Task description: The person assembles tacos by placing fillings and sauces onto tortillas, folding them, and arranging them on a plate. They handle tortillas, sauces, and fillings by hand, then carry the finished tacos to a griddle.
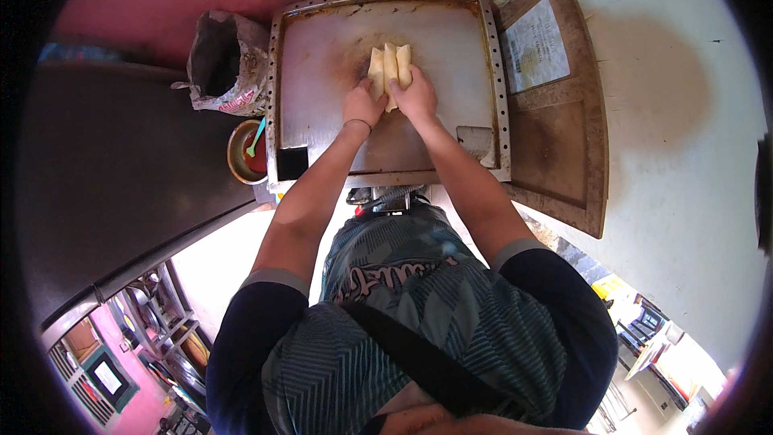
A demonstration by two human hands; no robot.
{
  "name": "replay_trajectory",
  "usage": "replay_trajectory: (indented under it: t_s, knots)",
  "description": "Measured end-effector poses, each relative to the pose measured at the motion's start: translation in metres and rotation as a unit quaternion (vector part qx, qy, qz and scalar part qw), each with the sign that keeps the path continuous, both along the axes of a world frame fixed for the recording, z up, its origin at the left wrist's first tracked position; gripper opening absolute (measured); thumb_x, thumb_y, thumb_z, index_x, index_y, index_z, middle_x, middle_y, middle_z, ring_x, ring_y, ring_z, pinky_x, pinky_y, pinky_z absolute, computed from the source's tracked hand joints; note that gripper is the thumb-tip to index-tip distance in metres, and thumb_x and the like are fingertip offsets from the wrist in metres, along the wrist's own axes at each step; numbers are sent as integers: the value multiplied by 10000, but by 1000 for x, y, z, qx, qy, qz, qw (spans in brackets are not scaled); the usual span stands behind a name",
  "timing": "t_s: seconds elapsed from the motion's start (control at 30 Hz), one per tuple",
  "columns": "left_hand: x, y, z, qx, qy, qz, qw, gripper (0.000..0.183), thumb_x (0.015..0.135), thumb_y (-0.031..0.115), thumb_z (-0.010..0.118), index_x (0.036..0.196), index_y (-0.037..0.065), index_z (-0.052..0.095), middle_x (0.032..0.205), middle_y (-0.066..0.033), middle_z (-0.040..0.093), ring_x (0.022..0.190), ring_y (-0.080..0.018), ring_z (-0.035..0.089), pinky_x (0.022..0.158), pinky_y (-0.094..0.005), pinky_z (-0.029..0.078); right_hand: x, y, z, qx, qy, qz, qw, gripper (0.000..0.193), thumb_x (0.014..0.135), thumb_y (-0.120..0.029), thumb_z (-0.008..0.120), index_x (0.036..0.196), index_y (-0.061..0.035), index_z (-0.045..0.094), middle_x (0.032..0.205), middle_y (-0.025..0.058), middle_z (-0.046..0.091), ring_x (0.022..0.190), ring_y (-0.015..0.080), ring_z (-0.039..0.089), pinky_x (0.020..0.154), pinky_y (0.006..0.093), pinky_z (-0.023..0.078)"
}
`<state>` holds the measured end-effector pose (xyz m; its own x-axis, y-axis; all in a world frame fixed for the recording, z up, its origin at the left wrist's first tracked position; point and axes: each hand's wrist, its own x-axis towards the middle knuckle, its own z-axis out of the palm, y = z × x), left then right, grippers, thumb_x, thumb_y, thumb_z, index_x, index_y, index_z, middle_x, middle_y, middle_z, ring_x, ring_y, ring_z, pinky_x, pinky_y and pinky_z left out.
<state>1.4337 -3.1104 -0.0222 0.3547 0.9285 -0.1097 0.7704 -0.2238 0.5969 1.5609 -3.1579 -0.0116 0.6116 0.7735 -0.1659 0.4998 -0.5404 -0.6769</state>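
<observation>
Three pale yellow rolled wraps [390, 63] lie side by side on a flat metal griddle [314, 48], their long sides touching. My left hand [364, 103] is curled against the left side of the near ends. From the right, my right hand [418, 98] closes on the same bunch, its thumb by the middle roll. Both hands press the rolls together between them. The near ends are partly hidden by my fingers. Brown stains mark the griddle surface around the wraps.
Left of the griddle stand an open sack [251, 72] and a metal bowl [233, 157] of red sauce with a teal-handled utensil [256, 138]. A dark tabletop [121, 177] extends further left. A wooden panel [564, 133] leans at the right. The griddle has a square opening [292, 163] at its near left corner.
</observation>
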Motion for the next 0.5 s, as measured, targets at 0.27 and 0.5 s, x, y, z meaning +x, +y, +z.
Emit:
replay_trajectory:
  t_s: [0.27,0.5]
  knots:
    - [-18,25,-2,-14,8,48,999,381,793,200,605,1138,46,654,985,-249,679,947,-405,652,860,-474,520,7,5,-17,7,-8,-6,1000,529,803,-325,709,1239,-60,570,1186,178,631,1107,354,597,944,439,478]
    - [-18,32,-9,-4,63,52,997,418,850,360,631,1130,50,659,1008,-223,690,960,-384,658,848,-464,521,-1,5,-16,41,-67,-28,997,468,803,-312,714,1204,-92,616,1168,131,602,1158,327,536,985,447,429]
